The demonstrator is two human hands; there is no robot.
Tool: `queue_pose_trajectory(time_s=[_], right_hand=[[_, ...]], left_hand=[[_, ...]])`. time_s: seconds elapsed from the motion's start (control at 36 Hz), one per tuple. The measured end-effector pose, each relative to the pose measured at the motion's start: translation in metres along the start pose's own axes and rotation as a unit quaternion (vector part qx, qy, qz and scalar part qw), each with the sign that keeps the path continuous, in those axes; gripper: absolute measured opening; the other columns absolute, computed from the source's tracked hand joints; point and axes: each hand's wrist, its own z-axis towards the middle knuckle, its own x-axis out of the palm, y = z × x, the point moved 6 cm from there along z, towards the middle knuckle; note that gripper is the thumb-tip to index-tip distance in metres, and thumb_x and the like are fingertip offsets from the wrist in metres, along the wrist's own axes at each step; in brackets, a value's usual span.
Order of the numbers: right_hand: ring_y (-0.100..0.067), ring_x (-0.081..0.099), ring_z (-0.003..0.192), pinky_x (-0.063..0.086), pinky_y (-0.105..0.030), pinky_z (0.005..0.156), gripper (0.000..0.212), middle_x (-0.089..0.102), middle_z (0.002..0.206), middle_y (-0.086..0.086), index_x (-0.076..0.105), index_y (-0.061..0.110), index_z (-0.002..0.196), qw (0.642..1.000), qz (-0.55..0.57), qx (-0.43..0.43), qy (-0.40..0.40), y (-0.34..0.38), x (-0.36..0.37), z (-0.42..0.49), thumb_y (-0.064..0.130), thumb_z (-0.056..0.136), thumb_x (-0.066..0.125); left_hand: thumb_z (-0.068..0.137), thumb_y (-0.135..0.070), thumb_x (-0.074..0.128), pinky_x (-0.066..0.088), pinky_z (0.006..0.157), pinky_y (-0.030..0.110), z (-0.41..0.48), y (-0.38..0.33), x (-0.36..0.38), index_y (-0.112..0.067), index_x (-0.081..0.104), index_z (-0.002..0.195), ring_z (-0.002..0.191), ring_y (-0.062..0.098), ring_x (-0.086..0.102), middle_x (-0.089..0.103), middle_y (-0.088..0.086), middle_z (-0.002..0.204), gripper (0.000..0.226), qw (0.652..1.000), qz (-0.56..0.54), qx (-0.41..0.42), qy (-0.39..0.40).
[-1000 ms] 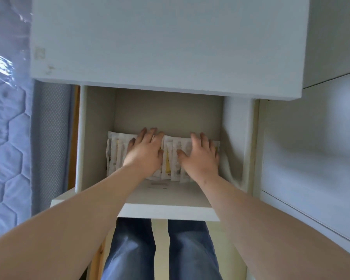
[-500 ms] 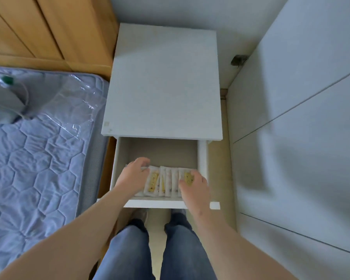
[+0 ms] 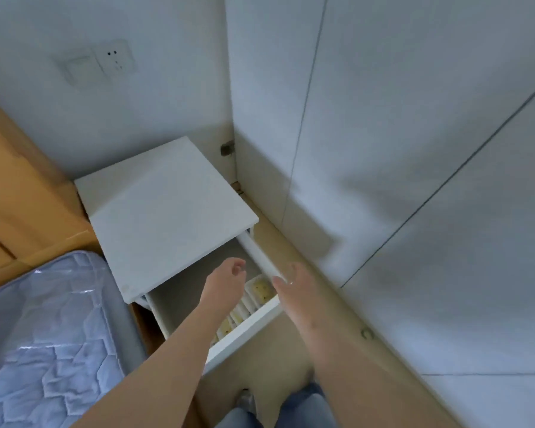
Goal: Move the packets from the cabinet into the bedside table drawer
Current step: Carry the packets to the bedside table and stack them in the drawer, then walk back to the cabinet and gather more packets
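- White packets with yellow print stand on edge in a row inside the drawer, packed against its front wall, below and between the two grips.
- Left grip hovers over the open drawer with its fingers loosely curled and nothing in them; it is clear of the packets, which run from under its wrist towards the right grip.
- Right grip is over the drawer's right front corner with its fingers spread and straight, empty; whether its thumb touches the side wall cannot be told.
- Nearest packet to the right grip lies just left of its thumb, in the drawer's right corner.
- Drawer is pulled well out from under the bedside tabletop, which lies beyond and to the left of both grips.
- Cabinet, white with shut doors, fills the space to the right of the right grip, well apart from it.
- Bed, with a quilted blue mattress under clear plastic, lies left of the left forearm, beside the drawer.
- Wooden headboard stands beyond the bed, far left of the grips.
- Wall socket sits high on the wall beyond the tabletop.
- Jeans show at the bottom edge, under the right forearm, over a beige floor.
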Motion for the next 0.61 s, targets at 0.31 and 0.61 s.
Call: queue_pose_trajectory(time_s=[0.31,0.61], right_hand=[[-0.021,0.04,0.129,0.034,-0.035,0.104,0.053,0.04,0.142,-0.004,0.036,0.018,0.139,0.95,0.168,0.04,-0.258,-0.088,-0.191,-0.099,0.03,0.091,0.053],[-0.019,0.046,0.123,0.038,-0.033,0.101,0.047,0.044,0.138,-0.003,0.039,0.021,0.137,0.818,0.235,0.106,-0.515,-0.296,-0.405,-0.34,0.031,0.093,0.052]], left_hand=[[0.097,-0.015,0.041,0.04,0.087,0.024,-0.116,-0.166,0.163,-0.019,0.053,0.126,0.111,0.016,0.053,0.055,-0.001,0.127,0.032,0.946,0.113,0.249,0.172],[0.097,-0.015,0.042,0.038,0.087,0.02,-0.41,-0.271,0.414,-0.02,0.054,0.124,0.111,0.011,0.051,0.056,-0.001,0.126,0.03,0.794,0.147,0.467,0.361]])
